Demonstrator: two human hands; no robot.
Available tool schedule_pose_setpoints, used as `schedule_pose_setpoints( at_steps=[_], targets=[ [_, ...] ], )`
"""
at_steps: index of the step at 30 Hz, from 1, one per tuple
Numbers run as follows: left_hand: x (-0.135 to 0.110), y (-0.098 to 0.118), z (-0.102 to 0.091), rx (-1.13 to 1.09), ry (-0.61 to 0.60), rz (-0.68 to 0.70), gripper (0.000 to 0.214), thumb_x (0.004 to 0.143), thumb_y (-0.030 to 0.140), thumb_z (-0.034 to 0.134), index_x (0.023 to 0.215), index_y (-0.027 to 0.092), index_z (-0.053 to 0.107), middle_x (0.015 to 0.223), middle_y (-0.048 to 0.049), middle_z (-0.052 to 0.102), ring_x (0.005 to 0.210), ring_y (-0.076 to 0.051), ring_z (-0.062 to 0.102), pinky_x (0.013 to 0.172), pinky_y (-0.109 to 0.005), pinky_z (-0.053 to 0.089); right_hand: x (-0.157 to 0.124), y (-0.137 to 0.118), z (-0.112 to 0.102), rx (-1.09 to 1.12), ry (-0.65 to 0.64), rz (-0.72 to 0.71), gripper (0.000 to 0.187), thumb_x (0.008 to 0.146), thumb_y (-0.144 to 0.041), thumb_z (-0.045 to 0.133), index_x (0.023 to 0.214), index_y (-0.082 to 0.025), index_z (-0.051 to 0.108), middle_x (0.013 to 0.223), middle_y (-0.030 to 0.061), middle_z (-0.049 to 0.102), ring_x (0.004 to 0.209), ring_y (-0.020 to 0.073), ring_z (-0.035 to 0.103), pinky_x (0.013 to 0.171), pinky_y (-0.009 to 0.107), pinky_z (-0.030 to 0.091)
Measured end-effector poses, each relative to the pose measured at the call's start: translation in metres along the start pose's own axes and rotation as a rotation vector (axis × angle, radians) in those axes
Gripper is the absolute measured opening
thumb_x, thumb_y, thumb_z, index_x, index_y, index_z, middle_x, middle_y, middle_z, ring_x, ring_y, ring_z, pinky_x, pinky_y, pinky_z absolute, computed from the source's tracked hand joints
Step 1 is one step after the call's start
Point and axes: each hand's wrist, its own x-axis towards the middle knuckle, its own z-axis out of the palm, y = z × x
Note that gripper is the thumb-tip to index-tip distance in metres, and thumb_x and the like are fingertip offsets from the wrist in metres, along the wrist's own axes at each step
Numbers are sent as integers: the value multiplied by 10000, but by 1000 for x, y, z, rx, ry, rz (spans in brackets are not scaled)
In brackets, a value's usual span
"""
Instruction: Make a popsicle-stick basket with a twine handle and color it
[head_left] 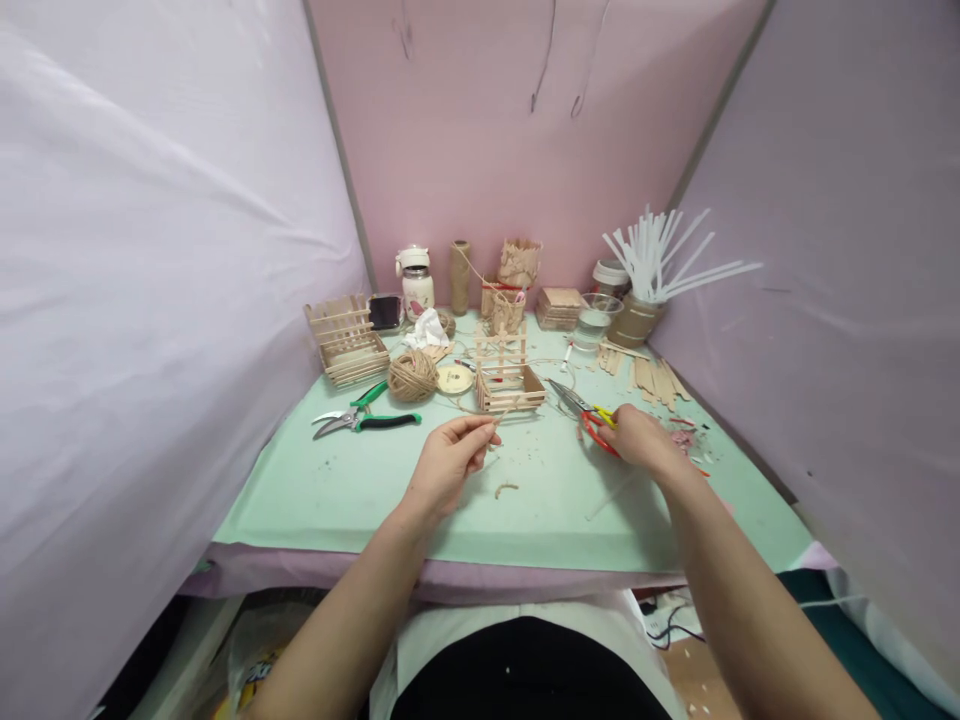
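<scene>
My left hand (454,458) is closed in a pinch near the middle of the table, with a thin strand of twine (507,412) at its fingertips. Just beyond it stands a small crate-like holder made of wooden sticks (511,398), with a tall back. Over on the right, my right hand (643,438) grips the handles of a pair of scissors (592,428), red and yellow. Their blades point away to the left, toward the stick holder. A short cut piece of twine (506,488) lies in front of my left hand.
Green-handled pruning shears (367,420), a twine ball (412,376) and a second stick holder (349,345) lie left. Behind are a white bottle (417,285) and a cardboard tube (460,280). At right are a water cup (596,325), white strips (652,255) and loose sticks (652,380).
</scene>
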Motion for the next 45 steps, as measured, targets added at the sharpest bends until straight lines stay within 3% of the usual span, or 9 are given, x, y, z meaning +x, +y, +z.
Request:
schedule_pose_setpoints(
  at_steps=[2,5,8,15,23,33,45],
  targets=[
    [0,-1,-1,-39,0,-17,383,633,392,821,868,112,706,695,-33,633,506,-39,387,446,-191,244,-15,11,-2,83,59,4,373,852,-432,517,1045,-126,608,842,146,699,754,252,649,597,292,372],
    [1,-1,-1,-60,6,-24,374,613,405,832,809,114,703,695,-32,621,518,-43,399,444,-190,257,-42,23,-3,261,44,-32,386,825,-486,540,1041,-166,561,742,72,663,660,223,615,559,285,376],
    [1,1,1,-54,27,-7,367,598,411,835,770,120,691,699,-33,622,519,-45,403,446,-192,263,-71,24,-2,453,34,-109,551,714,-470,668,1146,-179,488,747,27,628,644,205,595,539,280,403],
    [-3,5,7,0,65,73,302,625,390,802,735,126,702,675,-25,620,507,-49,385,464,-218,245,-122,-10,-1,721,-278,-284,213,703,-336,663,830,-231,528,672,-47,504,604,135,467,551,251,382],
    [-4,-3,7,54,4,58,245,674,360,763,766,136,726,674,-24,642,516,-59,408,490,-223,269,-119,-24,5,830,-389,-316,151,773,-300,635,803,-217,513,686,-60,446,597,102,383,528,221,319],
    [-2,-5,5,156,-101,26,196,706,326,714,732,131,709,660,-13,611,535,-64,375,507,-230,262,-125,-27,-1,763,-459,-342,166,859,-333,526,790,-218,429,688,-59,414,628,107,337,561,229,297],
    [-3,-2,5,126,-140,-54,212,668,334,746,696,132,686,673,-16,626,540,-64,372,530,-238,260,-130,-25,-1,729,-526,-399,363,898,-526,481,765,-223,332,710,-52,339,645,114,291,577,252,269]
  ],
)
